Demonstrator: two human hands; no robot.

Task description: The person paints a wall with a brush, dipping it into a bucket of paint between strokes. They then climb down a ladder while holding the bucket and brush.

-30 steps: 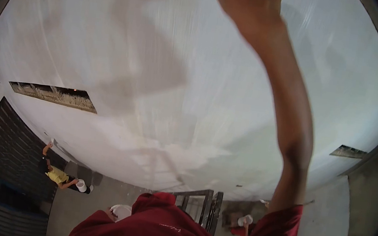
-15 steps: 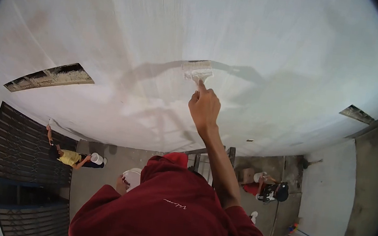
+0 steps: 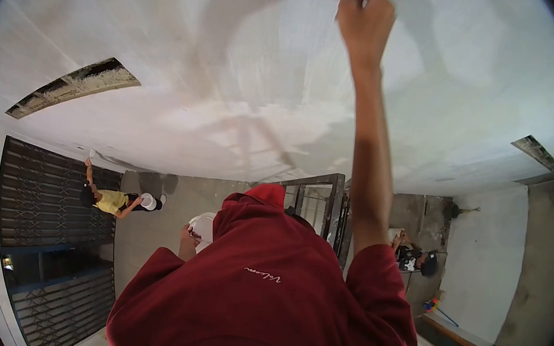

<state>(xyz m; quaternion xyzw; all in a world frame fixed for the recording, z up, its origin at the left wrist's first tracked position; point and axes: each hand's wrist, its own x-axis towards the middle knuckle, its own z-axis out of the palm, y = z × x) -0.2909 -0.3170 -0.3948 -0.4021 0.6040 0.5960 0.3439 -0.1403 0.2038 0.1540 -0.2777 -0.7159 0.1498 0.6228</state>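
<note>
My right hand (image 3: 366, 18) is raised high at the top edge of the view, closed around the brush, whose head is out of the picture. It is close to the pale wall (image 3: 168, 42), with shadows of the arm cast on both sides. Low on the left, my left hand (image 3: 189, 237) grips the side of a white bucket (image 3: 202, 226). My red sleeve and shirt hide part of the bucket.
A metal frame (image 3: 335, 208) stands below my right arm. Far left, a person in yellow (image 3: 109, 201) holds a white bucket (image 3: 148, 201) beside a folding metal gate (image 3: 46, 193). Another person (image 3: 412, 255) is at right. Openings (image 3: 76, 87) (image 3: 535, 151) cut the wall.
My right hand has moved up and slightly right, carrying the brush head out of view. The view has shifted, showing more of the metal frame. My left hand still holds the bucket.
</note>
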